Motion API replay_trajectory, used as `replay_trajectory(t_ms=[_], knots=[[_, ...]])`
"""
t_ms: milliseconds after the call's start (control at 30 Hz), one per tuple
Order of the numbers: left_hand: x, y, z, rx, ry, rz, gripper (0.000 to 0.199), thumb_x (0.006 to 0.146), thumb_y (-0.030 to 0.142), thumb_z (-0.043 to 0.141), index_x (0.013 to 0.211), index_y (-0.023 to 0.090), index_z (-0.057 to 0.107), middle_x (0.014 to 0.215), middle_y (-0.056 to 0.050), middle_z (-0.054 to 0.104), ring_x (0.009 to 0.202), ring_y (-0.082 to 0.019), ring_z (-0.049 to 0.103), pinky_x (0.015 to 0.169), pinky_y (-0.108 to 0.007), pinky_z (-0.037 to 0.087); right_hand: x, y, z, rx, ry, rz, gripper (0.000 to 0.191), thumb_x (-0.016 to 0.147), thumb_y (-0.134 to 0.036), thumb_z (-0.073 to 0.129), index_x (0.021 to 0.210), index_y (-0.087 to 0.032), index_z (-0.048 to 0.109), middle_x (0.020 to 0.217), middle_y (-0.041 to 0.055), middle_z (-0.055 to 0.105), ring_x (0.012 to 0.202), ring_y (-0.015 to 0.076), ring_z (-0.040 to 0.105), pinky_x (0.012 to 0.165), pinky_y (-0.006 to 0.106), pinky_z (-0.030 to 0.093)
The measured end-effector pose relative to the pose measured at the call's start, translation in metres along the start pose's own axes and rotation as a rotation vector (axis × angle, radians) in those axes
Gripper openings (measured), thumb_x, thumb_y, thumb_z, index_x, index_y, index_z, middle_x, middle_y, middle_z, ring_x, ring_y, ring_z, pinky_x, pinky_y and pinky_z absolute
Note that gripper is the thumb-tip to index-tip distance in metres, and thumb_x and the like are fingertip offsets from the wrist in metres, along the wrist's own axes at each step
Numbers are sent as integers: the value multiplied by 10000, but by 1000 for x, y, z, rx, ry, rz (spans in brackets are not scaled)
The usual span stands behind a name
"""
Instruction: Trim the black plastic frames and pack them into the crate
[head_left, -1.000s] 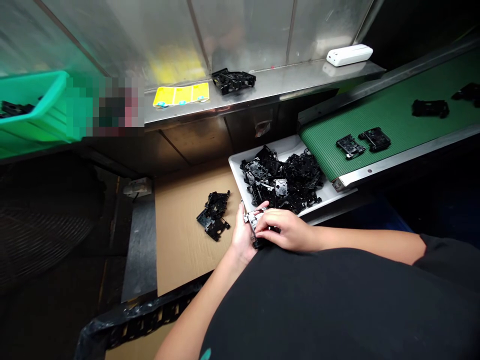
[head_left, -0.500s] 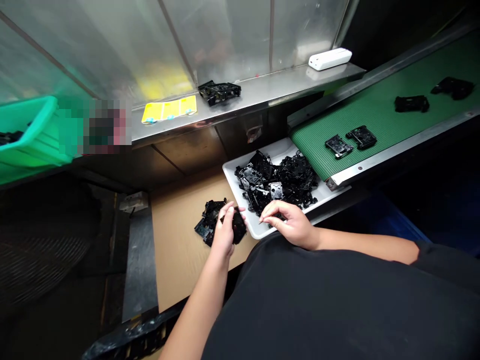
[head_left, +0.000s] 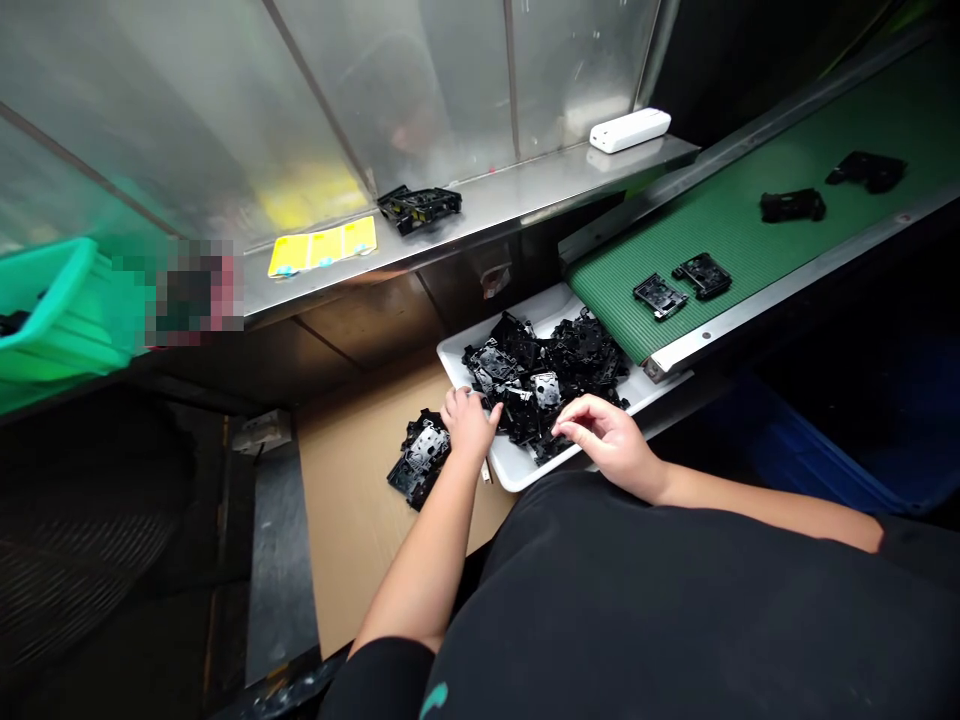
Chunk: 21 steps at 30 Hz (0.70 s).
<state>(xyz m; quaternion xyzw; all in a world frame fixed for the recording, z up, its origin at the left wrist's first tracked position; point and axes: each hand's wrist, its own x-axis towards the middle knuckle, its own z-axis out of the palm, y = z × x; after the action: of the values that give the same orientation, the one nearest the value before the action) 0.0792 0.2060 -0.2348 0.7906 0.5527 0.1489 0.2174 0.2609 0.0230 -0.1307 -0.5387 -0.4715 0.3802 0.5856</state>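
Black parts [head_left: 547, 390] lie heaped in a white tray [head_left: 639, 386], just beyond left hand [head_left: 470, 425], fingers loosely spread, and right hand [head_left: 611, 445], thumb and forefinger pressed together (contents, if any, unclear). Smaller pile [head_left: 409, 478] on cardboard [head_left: 337, 520]; conveyor belt [head_left: 720, 240] hides tray's far corner.

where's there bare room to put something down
The cardboard left of the small pile is bare, as is the shelf between the black frames and the white device. The tray is crowded: parts heap it, and the left hand and right hand are at its edges.
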Motion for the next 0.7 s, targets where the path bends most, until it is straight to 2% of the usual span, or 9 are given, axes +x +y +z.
replay_trajectory(t_ms=[167, 233, 300, 333, 400, 467, 533, 633, 700], knots=[[10, 12, 20, -52, 18, -90, 542, 715, 276, 813, 1198, 150, 601, 1546, -281, 458, 1576, -494, 196, 1255, -709, 51, -1, 0, -7, -25, 0, -14, 177, 972, -391, 734, 969, -216, 711, 936, 53, 719, 893, 218, 698, 813, 378, 559], [8, 11, 21, -130, 19, -112, 556, 652, 211, 830, 1149, 172, 586, 1575, -269, 433, 1600, -491, 143, 1255, -718, -6, -2, 0, -9, -23, -1, -12, 162, 985, -375, 718, 969, -214, 712, 930, 50, 723, 888, 210, 698, 815, 370, 560], [2, 9, 19, -242, 24, -127, 503, 655, 186, 809, 1097, 203, 568, 1579, -229, 443, 1624, -448, 107, 1273, -693, -3, -2, 1, -10, -9, 1, -6, 145, 993, -358, 708, 969, -215, 710, 927, 47, 729, 887, 203, 700, 821, 363, 561], [-2, 8, 17, -312, 27, -137, 470, 673, 185, 791, 1080, 217, 558, 1556, -208, 471, 1628, -419, 122, 1285, -673, 34, -2, 2, -10, -1, 1, -3, 139, 993, -353, 708, 968, -217, 709, 926, 44, 730, 887, 200, 701, 823, 361, 561], [-11, 7, 11, -481, 23, -168, 428, 717, 203, 758, 1082, 233, 538, 1468, -180, 551, 1591, -375, 269, 1286, -625, 180, -2, 2, -10, 8, 0, 4, 131, 985, -350, 719, 970, -220, 710, 925, 40, 730, 887, 199, 703, 822, 357, 562], [-23, 9, 1, -684, 16, -212, 418, 764, 252, 732, 1123, 235, 518, 1379, -166, 613, 1469, -336, 479, 1231, -561, 349, -1, 1, -10, 17, -4, 13, 131, 980, -352, 725, 975, -222, 711, 929, 40, 731, 890, 201, 706, 822, 357, 566], [-38, 14, -12, -900, 0, -256, 410, 820, 338, 691, 1174, 230, 514, 1343, -155, 647, 1320, -297, 620, 1135, -498, 475, 1, -2, -9, 33, -9, 20, 130, 979, -352, 726, 979, -223, 711, 935, 42, 733, 892, 203, 710, 824, 360, 574], [-62, 27, -37, -1201, -80, -317, 413, 855, 433, 657, 1189, 199, 587, 1258, -146, 716, 1130, -274, 717, 971, -418, 576, 5, -8, -7, 65, -26, 3, 116, 983, -337, 722, 968, -224, 707, 928, 42, 735, 880, 200, 711, 813, 354, 582], [-79, 38, -53, -1362, -155, -367, 413, 828, 421, 702, 1157, 176, 653, 1156, -132, 760, 986, -252, 748, 864, -367, 602, 8, -13, -5, 86, -37, -17, 96, 987, -321, 718, 969, -227, 706, 924, 38, 733, 878, 193, 711, 810, 343, 583]])
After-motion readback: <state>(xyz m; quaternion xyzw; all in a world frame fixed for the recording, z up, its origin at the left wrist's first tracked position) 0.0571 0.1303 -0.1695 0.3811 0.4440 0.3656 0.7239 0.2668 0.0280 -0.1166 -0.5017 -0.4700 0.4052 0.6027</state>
